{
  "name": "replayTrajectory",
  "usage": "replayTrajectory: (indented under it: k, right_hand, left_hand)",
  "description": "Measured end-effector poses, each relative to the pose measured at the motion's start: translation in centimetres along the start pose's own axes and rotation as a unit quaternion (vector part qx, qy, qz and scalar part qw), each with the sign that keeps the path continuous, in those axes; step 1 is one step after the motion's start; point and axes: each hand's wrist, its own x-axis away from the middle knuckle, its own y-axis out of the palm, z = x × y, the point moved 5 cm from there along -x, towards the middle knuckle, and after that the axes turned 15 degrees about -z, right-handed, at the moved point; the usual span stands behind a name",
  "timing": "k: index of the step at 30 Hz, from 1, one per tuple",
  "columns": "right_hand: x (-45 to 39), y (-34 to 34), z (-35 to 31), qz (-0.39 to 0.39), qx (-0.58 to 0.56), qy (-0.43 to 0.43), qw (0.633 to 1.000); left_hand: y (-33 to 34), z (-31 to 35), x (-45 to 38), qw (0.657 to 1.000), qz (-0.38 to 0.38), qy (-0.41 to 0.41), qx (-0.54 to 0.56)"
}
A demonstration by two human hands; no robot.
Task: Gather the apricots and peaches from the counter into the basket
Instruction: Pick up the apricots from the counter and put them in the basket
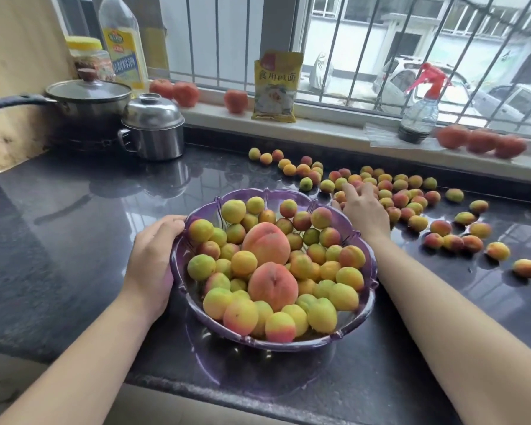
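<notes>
bright daylight from the window, sheen on the dark counter, slight motion blur, wide-angle bending at edges

counter: glossy dark stone | basket: translucent purple plastic | pot: shiny metal

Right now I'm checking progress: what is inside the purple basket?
The purple basket holds two large peaches lying on a heap of small apricots. Fruit covers its bottom, so anything underneath cannot be seen.
</notes>
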Motion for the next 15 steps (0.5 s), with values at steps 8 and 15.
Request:
replayTrajectory:
  k: [8,15]
  right_hand:
    - [-1.5,0.6,-0.1,0.002,-0.002,0.052,0.999]
    - [-1.0,-0.2,-0.1,0.079,-0.016,-0.022,0.997]
  left_hand:
    - [-0.1,0.1,-0.1,1.0,0.0,-0.002,-0.002]
    - [0.1,0.5,0.1,1.0,-0.001,-0.002,-0.021]
